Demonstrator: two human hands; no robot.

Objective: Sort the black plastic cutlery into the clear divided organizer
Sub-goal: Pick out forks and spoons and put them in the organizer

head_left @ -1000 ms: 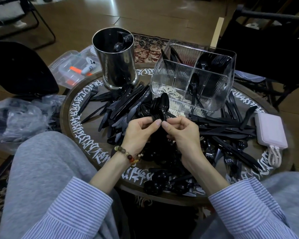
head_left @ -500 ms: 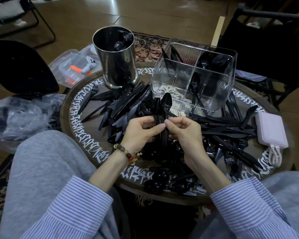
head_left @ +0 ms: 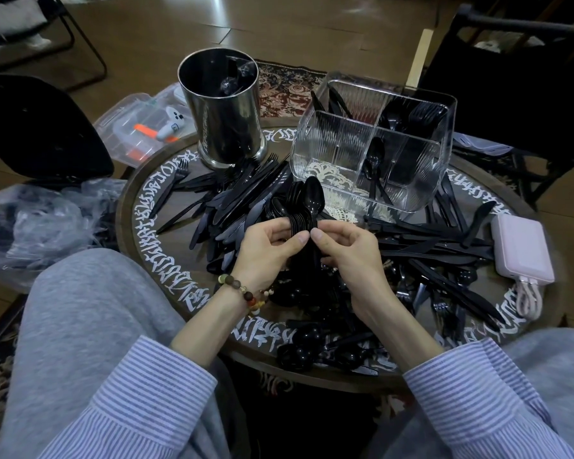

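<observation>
Both hands are bunched round a stack of black spoons (head_left: 307,207), held bowls-up over the middle of the round worktop (head_left: 153,256). Left hand (head_left: 267,248) has its grip curled around the handles, and the right hand (head_left: 348,250) pinches them from the other side. Clear divided organizer (head_left: 371,140) sits just behind, a few pieces already in its compartments. Loose black cutlery (head_left: 444,256) is scattered all around, with a metal cup (head_left: 222,111) at the back left.

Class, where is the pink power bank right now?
In the head view, the pink power bank lies at the round table's right edge, beside loose black knives.
</observation>
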